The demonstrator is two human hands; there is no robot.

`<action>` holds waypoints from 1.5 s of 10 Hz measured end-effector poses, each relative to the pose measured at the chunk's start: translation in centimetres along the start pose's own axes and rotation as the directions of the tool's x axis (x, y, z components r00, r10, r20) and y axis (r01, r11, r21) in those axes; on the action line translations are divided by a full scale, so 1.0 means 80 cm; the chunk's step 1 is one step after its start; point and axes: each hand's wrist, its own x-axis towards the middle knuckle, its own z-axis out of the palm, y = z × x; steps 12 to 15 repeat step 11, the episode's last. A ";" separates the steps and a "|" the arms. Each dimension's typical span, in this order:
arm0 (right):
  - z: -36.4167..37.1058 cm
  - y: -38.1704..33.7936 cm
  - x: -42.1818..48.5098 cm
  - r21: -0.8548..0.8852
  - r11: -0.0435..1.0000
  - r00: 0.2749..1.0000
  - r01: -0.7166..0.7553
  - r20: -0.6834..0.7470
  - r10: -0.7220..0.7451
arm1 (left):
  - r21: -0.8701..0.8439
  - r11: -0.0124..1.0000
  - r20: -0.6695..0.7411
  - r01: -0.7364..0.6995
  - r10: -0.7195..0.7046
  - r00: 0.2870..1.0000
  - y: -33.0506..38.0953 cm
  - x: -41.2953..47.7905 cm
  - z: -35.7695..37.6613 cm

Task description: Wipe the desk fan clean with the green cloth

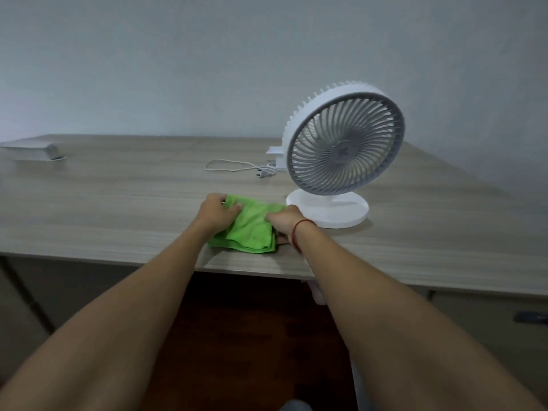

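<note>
A white desk fan (344,143) with a grey front grille stands upright on its round white base (341,212), right of centre on the wooden table. A folded green cloth (252,229) lies on the table just left of the base, near the front edge. My left hand (218,213) grips the cloth's far left corner. My right hand (284,219), with a red string on the wrist, pinches the cloth's right edge, close to the fan base.
The fan's white cord and plug (261,172) lie loose on the table (118,197) behind the cloth. A flat white object (32,149) rests at the far left. A pale wall stands behind; drawers sit under the table at the right.
</note>
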 end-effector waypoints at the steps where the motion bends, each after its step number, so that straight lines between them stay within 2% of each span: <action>1: 0.062 -0.011 0.008 -0.116 0.990 0.996 0.086 -0.026 -0.089 | 0.053 0.998 -0.111 0.039 -0.033 0.993 -0.035 0.008 -0.055; 2: 0.103 -0.022 0.014 -0.225 0.963 0.986 0.146 -0.040 -0.159 | 0.127 0.989 -0.170 0.079 -0.057 0.984 -0.061 0.016 -0.087; 3: 0.125 -0.021 0.019 -0.391 0.902 0.968 0.183 -0.090 -0.235 | 0.283 0.951 -0.181 0.125 -0.075 0.981 -0.082 0.024 -0.095; 4: 0.133 -0.011 0.017 -0.604 0.770 0.940 0.207 -0.094 -0.327 | 0.443 0.876 -0.155 0.189 -0.133 0.979 -0.101 0.021 -0.089; 5: 0.135 -0.004 0.018 -0.693 0.686 0.918 0.220 -0.090 -0.385 | 0.508 0.835 -0.218 0.210 -0.111 0.970 -0.111 0.015 -0.081; 6: 0.133 -0.006 0.013 -0.702 0.683 0.928 0.204 -0.083 -0.362 | 0.533 0.804 -0.269 0.263 -0.134 0.954 -0.102 0.008 -0.087; 8: 0.108 -0.019 -0.018 -0.669 0.707 0.939 0.228 -0.041 -0.342 | 0.602 0.755 -0.289 0.259 -0.096 0.953 -0.061 -0.013 -0.086; 9: 0.076 -0.018 -0.040 -0.688 0.687 0.941 0.233 -0.018 -0.338 | 0.597 0.773 -0.238 0.213 -0.083 0.968 -0.027 -0.028 -0.070; 11: -0.017 -0.001 -0.067 -0.708 0.682 0.945 0.181 -0.067 -0.321 | 0.558 0.827 -0.127 0.074 -0.003 0.992 0.050 -0.057 -0.004; 15: -0.017 -0.001 -0.067 -0.708 0.682 0.945 0.181 -0.067 -0.321 | 0.558 0.827 -0.127 0.074 -0.003 0.992 0.050 -0.057 -0.004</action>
